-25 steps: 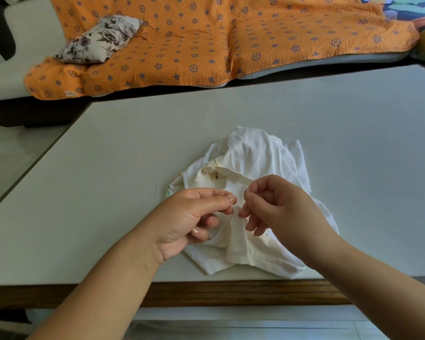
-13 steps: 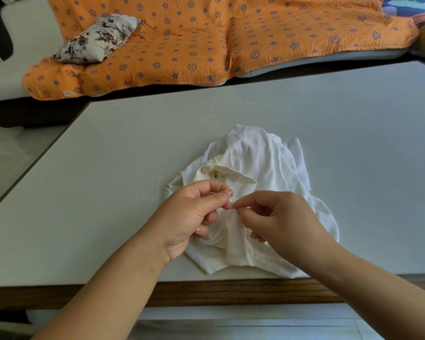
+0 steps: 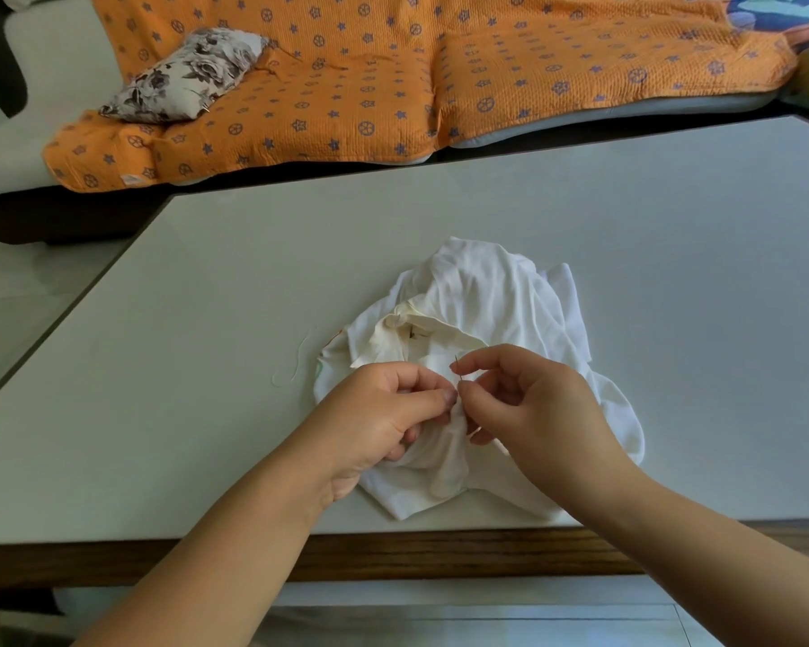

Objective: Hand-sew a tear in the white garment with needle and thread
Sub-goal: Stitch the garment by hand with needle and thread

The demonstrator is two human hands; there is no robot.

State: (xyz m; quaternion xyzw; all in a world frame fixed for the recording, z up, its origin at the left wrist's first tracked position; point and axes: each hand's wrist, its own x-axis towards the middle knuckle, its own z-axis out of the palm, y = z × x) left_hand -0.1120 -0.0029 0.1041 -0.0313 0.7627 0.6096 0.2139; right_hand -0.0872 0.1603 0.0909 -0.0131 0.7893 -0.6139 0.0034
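A crumpled white garment [image 3: 482, 301] lies near the front edge of the pale table [image 3: 627, 254]. My left hand [image 3: 384, 417] pinches a raised fold of its cloth between thumb and forefinger. My right hand [image 3: 538, 413] sits just to the right of that fold and pinches a thin dark needle [image 3: 457, 366], which points up and away between forefinger and thumb. The two hands almost touch at the fold. A loose pale thread [image 3: 295, 361] curls on the table left of the garment. The tear itself is hidden.
Behind the table stands a sofa under an orange patterned cover [image 3: 393, 72], with a floral cushion [image 3: 183, 77] on its left. The table's wooden front edge [image 3: 440, 553] runs just below the garment. A pale floor shows at left.
My right hand has shifted slightly up and right, and the needle now shows upright in its pinch. The left hand keeps its hold on the fold.
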